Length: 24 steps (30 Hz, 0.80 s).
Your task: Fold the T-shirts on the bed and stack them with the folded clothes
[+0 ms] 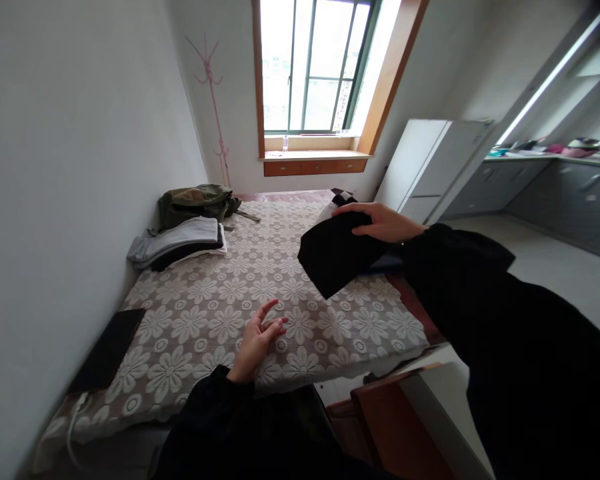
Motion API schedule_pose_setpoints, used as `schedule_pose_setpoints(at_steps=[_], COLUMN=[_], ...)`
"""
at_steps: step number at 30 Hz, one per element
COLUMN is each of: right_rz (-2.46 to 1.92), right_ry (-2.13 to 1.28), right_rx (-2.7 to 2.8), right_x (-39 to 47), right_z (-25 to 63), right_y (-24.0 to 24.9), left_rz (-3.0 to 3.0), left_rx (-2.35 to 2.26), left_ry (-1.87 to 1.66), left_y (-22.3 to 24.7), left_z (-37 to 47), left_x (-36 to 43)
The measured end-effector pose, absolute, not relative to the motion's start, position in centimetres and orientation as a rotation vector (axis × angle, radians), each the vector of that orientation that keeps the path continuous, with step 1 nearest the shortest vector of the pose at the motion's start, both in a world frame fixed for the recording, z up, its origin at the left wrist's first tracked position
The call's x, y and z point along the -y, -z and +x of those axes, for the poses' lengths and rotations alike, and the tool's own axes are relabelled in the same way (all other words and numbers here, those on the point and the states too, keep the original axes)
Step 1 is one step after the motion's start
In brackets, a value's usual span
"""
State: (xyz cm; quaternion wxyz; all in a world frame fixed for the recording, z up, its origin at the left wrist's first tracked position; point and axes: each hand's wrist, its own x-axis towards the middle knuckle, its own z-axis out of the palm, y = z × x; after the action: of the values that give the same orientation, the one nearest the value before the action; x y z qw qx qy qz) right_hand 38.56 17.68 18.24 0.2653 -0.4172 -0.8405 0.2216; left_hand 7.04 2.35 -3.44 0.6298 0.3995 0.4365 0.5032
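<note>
My right hand (383, 222) grips a folded black cloth (337, 253) by its upper edge, holding it above the right side of the flower-patterned cover (230, 333). Behind that cloth, a white and black item is partly hidden. Over the front of the cover, my left hand (260, 339) has its fingers apart and holds nothing. Folded grey clothing (180, 239) lies on darker and white pieces at the left, beside a green backpack (195, 200).
A black flat item (109, 350) lies at the near left, next to a white cable (71, 427). A pink coat rack (213, 100) stands in the far corner. At the right are a white fridge (415, 163) and an open wooden drawer (400, 420).
</note>
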Motion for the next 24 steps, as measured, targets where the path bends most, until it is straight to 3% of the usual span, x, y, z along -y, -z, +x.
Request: schedule_pose_setpoints(at_steps=[10, 19, 24], right_rz=[-1.458, -1.667, -1.638], right_ry=[-0.49, -0.613, -0.642], right_rx=[2.049, 1.707, 1.741], right_x=[-26.8, -27.1, -26.8], right_z=[45.8, 52.1, 50.7], right_y=[-19.6, -14.8, -16.4], left_rz=[1.099, 1.149, 1.18], left_rx=[-0.996, -1.03, -1.047], left_ry=[-1.045, -0.965, -0.913], left_y=[3.5, 3.3, 3.5], left_z=[6.8, 6.7, 6.8], left_x=[-1.8, -1.9, -1.9])
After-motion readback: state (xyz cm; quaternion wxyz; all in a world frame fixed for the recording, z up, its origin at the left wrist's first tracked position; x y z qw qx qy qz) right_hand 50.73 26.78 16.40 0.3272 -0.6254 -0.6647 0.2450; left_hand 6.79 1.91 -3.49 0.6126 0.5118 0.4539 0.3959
